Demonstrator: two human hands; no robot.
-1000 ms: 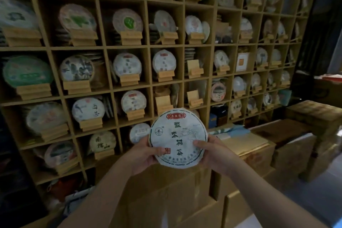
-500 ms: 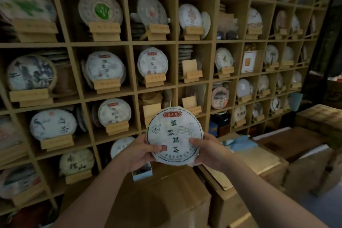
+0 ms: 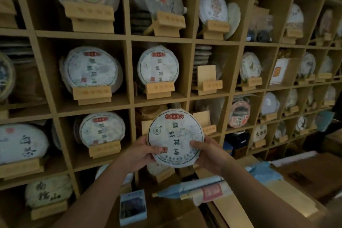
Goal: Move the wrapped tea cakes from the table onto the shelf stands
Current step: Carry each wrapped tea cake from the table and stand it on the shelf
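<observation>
A round tea cake (image 3: 175,135) in white paper, with a red label and dark characters, stands upright in front of the shelf. My left hand (image 3: 142,152) grips its lower left rim and my right hand (image 3: 209,153) grips its lower right rim, thumbs on the face. Right behind the cake is a cubby with a bare wooden stand (image 3: 147,126), mostly hidden by the cake. Two more bare stands show to the right, one (image 3: 208,124) beside the cake and one (image 3: 208,81) in the cubby above.
The wooden shelf wall (image 3: 129,106) is a grid of cubbies, most holding wrapped cakes on stands, such as one (image 3: 158,67) directly above. Cardboard boxes (image 3: 305,176) stand below right, with blue paper rolls (image 3: 194,187) and a small blue box (image 3: 133,207) beneath my arms.
I have come closer to the shelf, and the cake has risen with both hands toward the cubby with the bare stand. The grip is unchanged.
</observation>
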